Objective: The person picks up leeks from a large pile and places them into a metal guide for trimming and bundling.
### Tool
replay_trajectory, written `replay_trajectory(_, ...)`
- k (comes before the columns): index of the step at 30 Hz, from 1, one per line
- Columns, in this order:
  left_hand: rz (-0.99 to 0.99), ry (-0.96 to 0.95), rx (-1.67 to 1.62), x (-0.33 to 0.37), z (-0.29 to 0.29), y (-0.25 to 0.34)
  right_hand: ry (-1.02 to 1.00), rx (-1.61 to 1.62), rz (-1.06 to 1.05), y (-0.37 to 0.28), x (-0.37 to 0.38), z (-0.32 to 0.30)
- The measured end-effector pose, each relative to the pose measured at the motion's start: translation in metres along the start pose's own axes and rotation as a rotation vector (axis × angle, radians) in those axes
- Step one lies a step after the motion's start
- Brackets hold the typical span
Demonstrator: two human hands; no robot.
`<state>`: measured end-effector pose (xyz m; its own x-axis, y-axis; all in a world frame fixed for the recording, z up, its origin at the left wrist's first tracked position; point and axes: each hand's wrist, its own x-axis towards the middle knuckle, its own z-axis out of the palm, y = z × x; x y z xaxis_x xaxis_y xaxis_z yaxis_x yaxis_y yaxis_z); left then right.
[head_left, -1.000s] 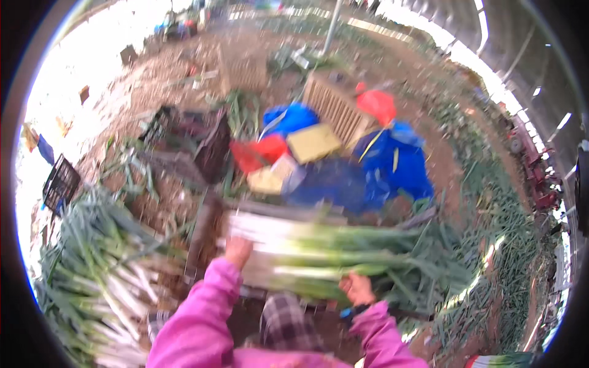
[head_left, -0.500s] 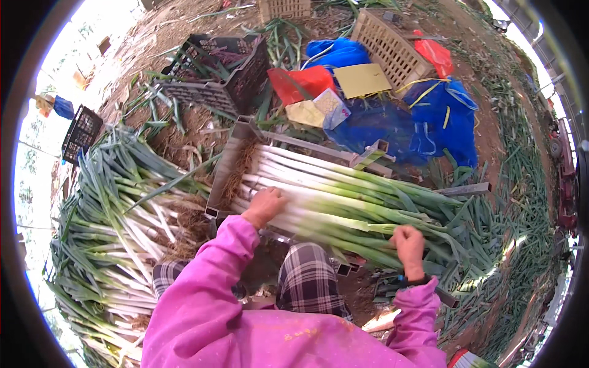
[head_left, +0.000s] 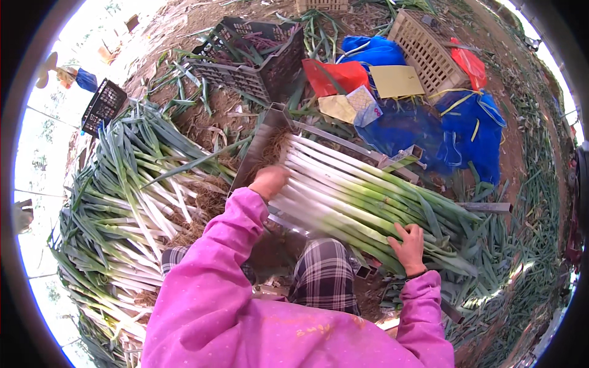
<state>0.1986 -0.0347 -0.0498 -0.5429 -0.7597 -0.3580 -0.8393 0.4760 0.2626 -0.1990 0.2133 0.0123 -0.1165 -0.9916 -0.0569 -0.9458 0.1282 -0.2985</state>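
A bundle of long leeks (head_left: 362, 190) lies across a metal frame (head_left: 261, 144) in front of me, white stems to the left, green leaves to the right. My left hand (head_left: 269, 181) rests on the white root end of the bundle. My right hand (head_left: 408, 246) presses on the green part near the front edge, fingers spread over the stalks. Both arms wear pink sleeves. Checked trousers show below the frame.
A large heap of loose leeks (head_left: 129, 202) lies on the ground at my left. Behind the frame stand a dark plastic crate (head_left: 251, 58), a tan crate (head_left: 426, 52), blue (head_left: 472, 129) and red bags (head_left: 334, 75). Cut leaves cover the ground at right.
The view has tipped down and closer to the bundle. My left hand stays at the root end; my right hand has shifted slightly along the green part.
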Motion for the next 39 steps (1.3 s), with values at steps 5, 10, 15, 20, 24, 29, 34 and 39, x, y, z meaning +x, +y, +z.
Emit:
replay_trajectory(5, -0.351, 0.232, 0.006, -0.022, -0.038, 0.033, 0.013, -0.007, 0.003, 0.007, -0.010, 0.001)
replay_trajectory(10, -0.416, 0.070, -0.006, -0.033, -0.016, 0.028, 0.045, -0.042, -0.054, 0.001, -0.014, 0.008)
replay_trajectory(15, -0.378, 0.233, -0.111, -0.024, -0.003, 0.022, 0.066, -0.056, -0.026, 0.000, -0.016, 0.018)
replay_trajectory(20, -0.361, 0.485, -0.082, -0.050, -0.039, -0.026, 0.101, -0.030, -0.068, -0.008, -0.008, 0.026)
replay_trajectory(24, -0.261, 0.720, -0.219, -0.126, -0.129, 0.015, 0.116, -0.067, -0.039, 0.004, -0.010, 0.021)
replay_trajectory(29, -0.585, 0.801, -0.761, -0.316, -0.149, -0.018, 0.082, -0.064, -0.054, 0.004, -0.007, 0.031)
replay_trajectory(34, -0.606, 0.015, -0.079, -0.458, 0.050, -0.066, -0.039, -0.091, -0.028, 0.036, -0.009, 0.041)
replay_trajectory(39, -1.086, 0.526, -0.303, -0.458, 0.039, -0.106, -0.084, -0.146, 0.043, 0.020, 0.002, 0.039)
